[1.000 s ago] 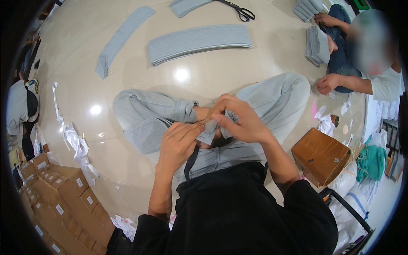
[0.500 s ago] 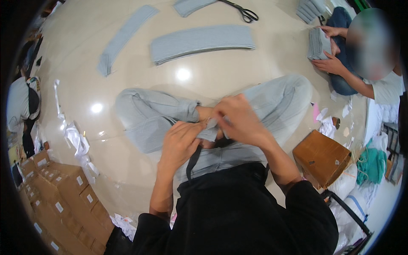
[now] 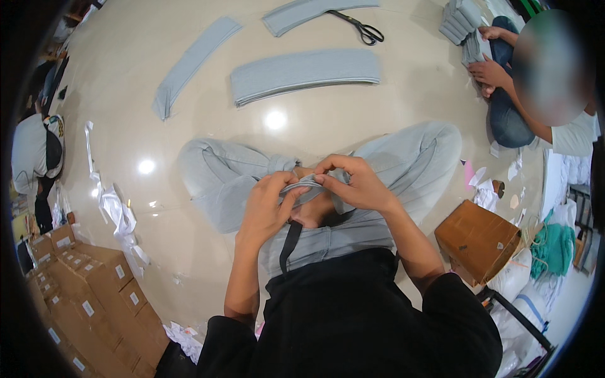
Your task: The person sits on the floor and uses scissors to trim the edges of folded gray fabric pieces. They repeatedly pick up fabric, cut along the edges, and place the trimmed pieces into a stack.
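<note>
The left hand (image 3: pixel 268 201) and right hand (image 3: pixel 354 184) pinch the narrow, layered grey fabric strip (image 3: pixel 304 183) between thumbs and fingers; keeping its edges aligned should prevent skewing.

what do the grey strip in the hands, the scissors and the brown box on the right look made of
Grey strip: matt fabric, perhaps knit; it bends in soft, layered folds. Scissors: dark with faint glints, likely coated metal, perhaps partly plastic. Brown box: probably cardboard, slightly glossy, with stiff, flat panels.
</note>
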The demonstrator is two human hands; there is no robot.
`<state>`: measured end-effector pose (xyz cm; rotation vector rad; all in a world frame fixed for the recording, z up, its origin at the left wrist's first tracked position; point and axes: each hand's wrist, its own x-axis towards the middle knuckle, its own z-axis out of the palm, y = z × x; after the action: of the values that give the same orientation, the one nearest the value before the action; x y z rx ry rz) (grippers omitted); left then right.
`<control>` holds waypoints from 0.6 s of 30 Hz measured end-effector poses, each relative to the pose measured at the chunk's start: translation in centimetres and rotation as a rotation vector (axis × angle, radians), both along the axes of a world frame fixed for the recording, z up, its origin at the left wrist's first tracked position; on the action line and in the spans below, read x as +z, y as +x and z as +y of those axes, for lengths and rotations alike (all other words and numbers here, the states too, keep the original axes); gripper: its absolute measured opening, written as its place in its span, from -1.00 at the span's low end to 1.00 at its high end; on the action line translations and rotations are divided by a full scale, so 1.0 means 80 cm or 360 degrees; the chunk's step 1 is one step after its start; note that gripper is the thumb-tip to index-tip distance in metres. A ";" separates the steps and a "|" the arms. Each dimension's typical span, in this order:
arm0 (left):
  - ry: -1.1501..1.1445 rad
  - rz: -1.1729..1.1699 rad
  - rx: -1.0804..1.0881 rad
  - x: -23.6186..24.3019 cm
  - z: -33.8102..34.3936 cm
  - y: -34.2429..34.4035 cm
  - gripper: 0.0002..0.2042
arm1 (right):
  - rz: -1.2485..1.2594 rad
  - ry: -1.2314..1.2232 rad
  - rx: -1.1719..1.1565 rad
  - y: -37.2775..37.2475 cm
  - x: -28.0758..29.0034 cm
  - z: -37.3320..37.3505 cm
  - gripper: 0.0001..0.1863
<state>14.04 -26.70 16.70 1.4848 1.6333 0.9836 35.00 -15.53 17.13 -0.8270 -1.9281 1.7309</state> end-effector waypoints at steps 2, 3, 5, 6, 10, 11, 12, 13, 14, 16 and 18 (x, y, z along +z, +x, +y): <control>0.0078 0.0004 0.0057 0.004 0.001 0.001 -0.80 | 0.0025 -0.0005 -0.0038 -0.006 -0.001 -0.002 -0.80; 0.0114 0.0016 0.0052 0.006 0.001 0.000 -0.81 | 0.0030 0.0004 -0.0069 -0.008 0.000 -0.004 -0.81; 0.0185 0.0033 0.0042 0.009 0.002 -0.003 -0.83 | 0.0023 0.0045 -0.0103 -0.010 0.002 -0.008 -0.82; 0.0204 0.0018 0.0034 0.011 0.003 -0.004 -0.84 | 0.0013 0.0078 -0.0103 -0.011 0.004 -0.010 -0.82; 0.0255 -0.0042 0.0043 0.012 0.001 -0.006 -0.84 | 0.0054 0.0147 0.0006 -0.011 0.011 -0.011 -0.88; 0.0265 -0.0059 0.0050 0.011 0.000 -0.006 -0.84 | 0.0083 0.0188 0.0028 -0.011 0.011 -0.011 -0.88; 0.0296 -0.0055 0.0053 0.010 -0.001 -0.006 -0.83 | 0.0113 0.0228 0.0050 -0.010 0.011 -0.010 -0.87; 0.0327 -0.0055 0.0055 0.010 -0.002 -0.005 -0.83 | 0.0139 0.0268 0.0071 -0.009 0.012 -0.011 -0.85; 0.0357 -0.0055 0.0058 0.009 -0.003 -0.004 -0.82 | 0.0138 0.0283 0.0073 -0.008 0.014 -0.012 -0.84; 0.0446 -0.0027 0.0046 0.004 -0.007 -0.003 -0.81 | 0.0136 0.0310 0.0074 -0.006 0.020 -0.015 -0.81; 0.0541 0.0009 0.0025 0.001 -0.010 -0.003 -0.81 | 0.0171 0.0372 0.0085 -0.004 0.019 -0.017 -0.78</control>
<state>13.76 -27.51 16.75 1.6965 1.5375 1.3170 34.71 -16.92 18.63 -0.5915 -2.0459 1.5083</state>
